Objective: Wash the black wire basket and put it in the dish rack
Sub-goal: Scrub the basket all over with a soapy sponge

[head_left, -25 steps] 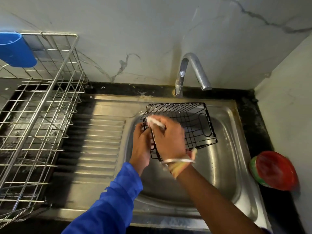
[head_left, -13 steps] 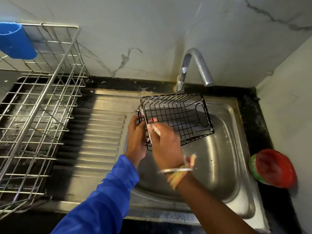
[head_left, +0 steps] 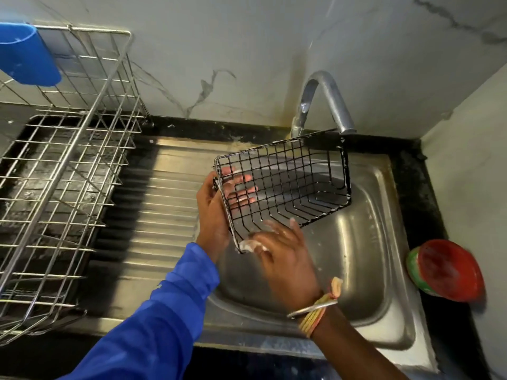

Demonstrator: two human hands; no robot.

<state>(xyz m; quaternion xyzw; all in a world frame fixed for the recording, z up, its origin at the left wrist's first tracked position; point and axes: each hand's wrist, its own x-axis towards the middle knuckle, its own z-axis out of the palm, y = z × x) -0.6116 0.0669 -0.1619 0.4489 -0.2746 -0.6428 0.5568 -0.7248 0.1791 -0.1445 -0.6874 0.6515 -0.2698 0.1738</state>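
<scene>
Basket (head_left: 286, 185) in L hand (head_left: 215, 212), R hand (head_left: 285, 256) at corner

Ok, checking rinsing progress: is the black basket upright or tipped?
Tipped: left hand holds the black wire basket slanted above the sink, its rim sloping.

Around the steel sink (head_left: 384, 174), as my feed shows it.
A curved metal tap (head_left: 326, 97) stands at the back rim against the veined wall (head_left: 247, 50), and a ribbed drainboard (head_left: 159, 209) lies left of the basin. A red-and-green round container (head_left: 447, 270) rests on the black counter (head_left: 428, 204) at right. A blue cup (head_left: 27, 53) shows top left.
</scene>
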